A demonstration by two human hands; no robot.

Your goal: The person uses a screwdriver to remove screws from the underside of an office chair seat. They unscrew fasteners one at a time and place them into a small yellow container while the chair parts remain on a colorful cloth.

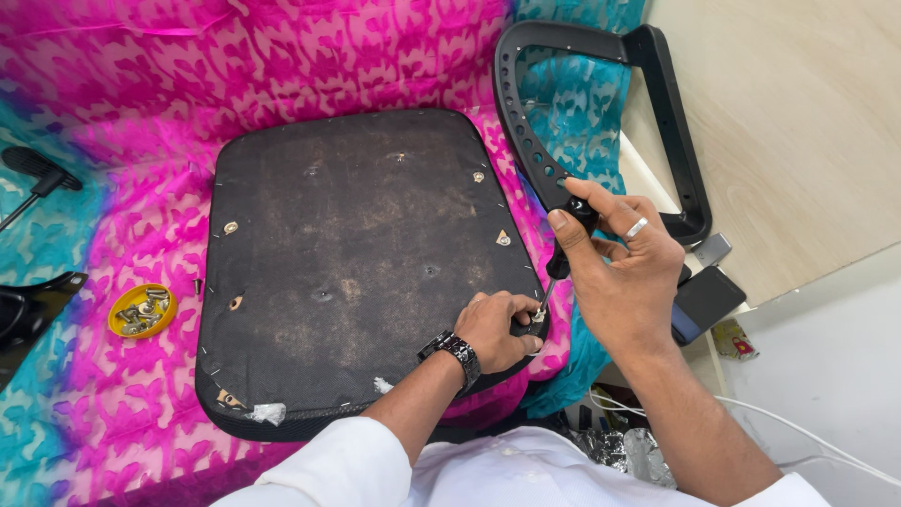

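Black chair seat base [357, 263] lay underside up on the pink-and-teal cloth [141, 122], with the right hand [624, 268] wrapped tight around the black handle of a screwdriver [563, 246], thumb on top, tip angled down onto the base's near right corner. Left hand [497, 329] sat on that same corner, fingers pinched together around the screw [539, 316] right at the tip. Black armrest [601, 113] arched just behind the right hand; yellow lid of loose screws [143, 310] sat on the cloth, well left of the base.
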